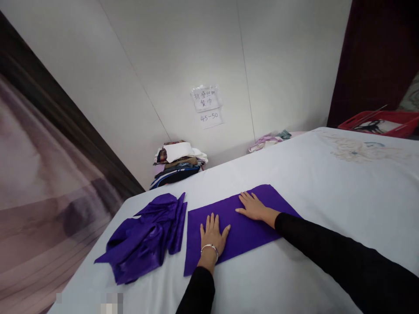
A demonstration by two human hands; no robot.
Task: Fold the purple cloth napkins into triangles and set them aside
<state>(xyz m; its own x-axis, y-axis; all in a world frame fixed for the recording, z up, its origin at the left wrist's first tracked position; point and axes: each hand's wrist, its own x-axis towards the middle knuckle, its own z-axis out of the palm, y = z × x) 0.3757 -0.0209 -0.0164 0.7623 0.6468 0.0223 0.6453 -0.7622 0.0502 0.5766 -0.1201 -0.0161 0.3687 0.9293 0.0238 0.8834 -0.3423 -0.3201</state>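
Observation:
A purple cloth napkin (252, 233) lies flat in a folded rectangle on the white-covered table. My left hand (214, 237), with a bracelet at the wrist, rests palm down on its left part, fingers spread. Farther right, my right hand (253, 207) presses flat near the far edge of the same napkin, its fingers stretched out too. Neither hand grips anything. Left of the napkin sits a crumpled heap of purple cloth (140, 242), a small gap away from it.
A stack of folded clothes (178, 163) stands behind the table's far edge, with more fabric (266, 143) farther right. Handwritten paper signs (207, 99) hang on the wall. A red basket (382, 124) sits at the far right. A curtain (49, 196) hangs at the left.

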